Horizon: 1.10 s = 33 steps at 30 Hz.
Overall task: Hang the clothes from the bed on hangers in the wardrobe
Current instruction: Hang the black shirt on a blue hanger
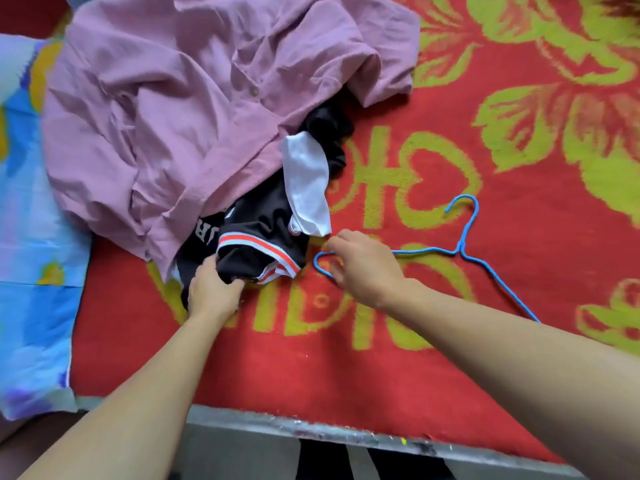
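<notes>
Grips black jersey (263, 244) with left hand (212, 294) near bed edge (311, 426). Pinches blue hanger (460, 247) with right hand (363, 268) on open blanket (346, 372).

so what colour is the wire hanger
Blue: the wire hanger shows best in the head view.

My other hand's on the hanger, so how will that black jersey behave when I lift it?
Probably floppy: the jersey lies crumpled where the left hand grips it, so it should sag. Likely light, as it looks like thin cloth. It may drag, since part lies under the pink shirt.
</notes>
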Available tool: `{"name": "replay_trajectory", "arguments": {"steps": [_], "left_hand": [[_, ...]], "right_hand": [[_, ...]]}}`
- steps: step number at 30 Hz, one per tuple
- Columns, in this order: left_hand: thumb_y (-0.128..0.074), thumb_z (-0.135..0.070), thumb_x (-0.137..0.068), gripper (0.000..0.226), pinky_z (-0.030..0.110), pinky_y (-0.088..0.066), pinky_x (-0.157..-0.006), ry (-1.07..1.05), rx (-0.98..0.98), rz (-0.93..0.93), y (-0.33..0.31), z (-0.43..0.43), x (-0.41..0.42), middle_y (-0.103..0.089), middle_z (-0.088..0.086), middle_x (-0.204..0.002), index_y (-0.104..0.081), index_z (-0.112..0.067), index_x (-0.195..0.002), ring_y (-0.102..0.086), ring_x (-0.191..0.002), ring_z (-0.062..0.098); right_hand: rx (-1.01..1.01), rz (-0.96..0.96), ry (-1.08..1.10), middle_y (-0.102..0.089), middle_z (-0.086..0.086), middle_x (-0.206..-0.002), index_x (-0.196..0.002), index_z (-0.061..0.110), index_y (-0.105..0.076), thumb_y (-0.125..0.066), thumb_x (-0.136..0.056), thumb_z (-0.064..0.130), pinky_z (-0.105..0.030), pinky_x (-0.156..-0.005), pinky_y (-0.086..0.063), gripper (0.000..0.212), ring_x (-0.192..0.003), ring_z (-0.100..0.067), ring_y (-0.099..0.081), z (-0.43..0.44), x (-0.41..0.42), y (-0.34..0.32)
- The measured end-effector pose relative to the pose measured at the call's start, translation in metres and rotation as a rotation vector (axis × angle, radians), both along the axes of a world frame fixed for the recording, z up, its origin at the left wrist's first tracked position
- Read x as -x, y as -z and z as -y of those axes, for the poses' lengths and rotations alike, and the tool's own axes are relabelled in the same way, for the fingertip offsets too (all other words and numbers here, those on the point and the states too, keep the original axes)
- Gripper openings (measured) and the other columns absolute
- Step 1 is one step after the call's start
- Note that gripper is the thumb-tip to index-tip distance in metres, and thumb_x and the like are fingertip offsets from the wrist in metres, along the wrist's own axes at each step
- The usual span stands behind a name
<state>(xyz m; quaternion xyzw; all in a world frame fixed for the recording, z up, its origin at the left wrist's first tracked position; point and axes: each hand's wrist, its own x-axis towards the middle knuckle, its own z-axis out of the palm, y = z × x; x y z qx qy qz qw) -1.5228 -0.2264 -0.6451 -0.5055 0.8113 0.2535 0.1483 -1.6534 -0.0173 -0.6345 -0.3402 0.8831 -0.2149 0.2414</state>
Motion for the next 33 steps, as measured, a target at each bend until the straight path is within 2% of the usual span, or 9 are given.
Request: {"name": "replay_trajectory", "arguments": {"steps": [4, 7, 10, 12, 14, 18, 24, 28, 33], "left_hand": [[-0.058, -0.006, -0.081, 0.018, 0.046, -0.046, -0.081, 0.117, 0.050, 0.048, 0.016, -0.002, -0.025, -0.059, 0.021, -0.097, -0.051, -0.011, -0.096, -0.055, -0.097, 0.042], [-0.057, -0.007, -0.082, 0.017, 0.040, -0.041, -0.071, 0.142, -0.033, 0.022, 0.015, 0.001, -0.060, -0.062, 0.020, -0.092, -0.050, -0.012, -0.097, -0.057, -0.091, 0.042], [-0.058, -0.014, -0.084, 0.016, 0.040, -0.041, -0.069, 0.258, -0.070, 0.035, 0.009, 0.005, -0.099, -0.063, 0.014, -0.094, -0.053, -0.012, -0.100, -0.058, -0.092, 0.041], [-0.060, -0.017, -0.083, 0.007, 0.040, -0.042, -0.067, 0.316, -0.107, 0.031, -0.004, 0.007, -0.116, -0.063, 0.009, -0.085, -0.054, -0.014, -0.084, -0.059, -0.088, 0.039], [-0.060, -0.020, -0.078, 0.019, 0.038, -0.040, -0.062, 0.371, -0.133, 0.024, -0.024, 0.012, -0.124, -0.058, 0.006, -0.075, -0.047, -0.017, -0.065, -0.059, -0.081, 0.036], [-0.065, -0.032, -0.082, 0.031, 0.036, -0.035, -0.065, 0.392, -0.094, -0.123, -0.086, 0.024, -0.116, -0.052, -0.001, -0.076, -0.044, -0.022, -0.061, -0.053, -0.079, 0.025], [-0.044, -0.017, -0.087, 0.018, 0.036, -0.033, -0.064, -0.017, -0.089, -0.639, -0.220, 0.049, -0.051, -0.058, 0.010, -0.071, -0.054, -0.007, -0.075, -0.052, -0.073, 0.027], [-0.041, -0.004, -0.094, 0.016, 0.033, -0.033, -0.067, 0.011, 0.054, -0.773, -0.313, 0.073, -0.013, -0.057, 0.011, -0.080, -0.057, -0.004, -0.089, -0.052, -0.079, 0.027], [-0.068, -0.009, -0.079, 0.017, 0.027, -0.040, -0.054, 0.297, 0.046, -0.932, -0.433, 0.102, 0.003, -0.056, -0.001, -0.063, -0.056, -0.021, -0.078, -0.049, -0.054, 0.015]], "right_hand": [[-0.043, 0.095, -0.072, -0.050, -0.005, -0.132, -0.137, 0.014, -0.041, -0.060, -0.089, 0.027, -0.041, -0.086, -0.045, 0.053, -0.123, -0.026, -0.046, 0.072, -0.033, 0.025], [-0.247, 0.040, -0.030, -0.059, -0.011, -0.117, -0.119, 0.012, -0.049, -0.053, -0.091, 0.018, -0.039, -0.073, -0.041, 0.028, -0.110, -0.035, -0.055, 0.086, -0.051, 0.035], [-0.319, 0.120, -0.046, -0.065, -0.014, -0.109, -0.108, 0.017, -0.060, -0.050, -0.092, 0.032, -0.039, -0.076, -0.045, 0.024, -0.104, -0.037, -0.060, 0.067, -0.069, 0.028], [-0.310, 0.168, -0.035, -0.068, -0.011, -0.100, -0.094, 0.020, -0.061, -0.051, -0.090, 0.040, -0.037, -0.072, -0.044, 0.022, -0.098, -0.035, -0.062, 0.048, -0.081, 0.012], [-0.295, 0.193, 0.021, -0.065, -0.003, -0.081, -0.076, 0.021, -0.054, -0.055, -0.088, 0.042, -0.035, -0.061, -0.038, 0.024, -0.087, -0.032, -0.062, 0.030, -0.085, -0.012], [-0.163, 0.269, 0.242, -0.040, 0.005, -0.051, -0.057, 0.018, -0.043, -0.065, -0.083, 0.046, -0.035, -0.050, -0.025, 0.044, -0.052, -0.014, -0.039, 0.014, -0.064, -0.076], [0.243, 0.439, 0.378, -0.027, 0.013, -0.045, -0.048, 0.020, -0.037, -0.064, -0.089, 0.040, -0.021, -0.044, -0.019, 0.053, -0.043, -0.005, -0.023, 0.032, -0.018, -0.234], [0.501, 0.292, 0.417, -0.022, 0.014, -0.043, -0.050, 0.020, -0.030, -0.056, -0.094, 0.037, -0.019, -0.041, -0.017, 0.054, -0.039, -0.003, -0.019, 0.042, 0.001, -0.343], [0.575, 0.031, 0.356, -0.036, 0.009, -0.051, -0.056, 0.014, -0.044, -0.071, -0.077, 0.003, -0.025, -0.044, -0.026, 0.035, -0.043, -0.001, -0.030, 0.032, 0.026, -0.454]]}}
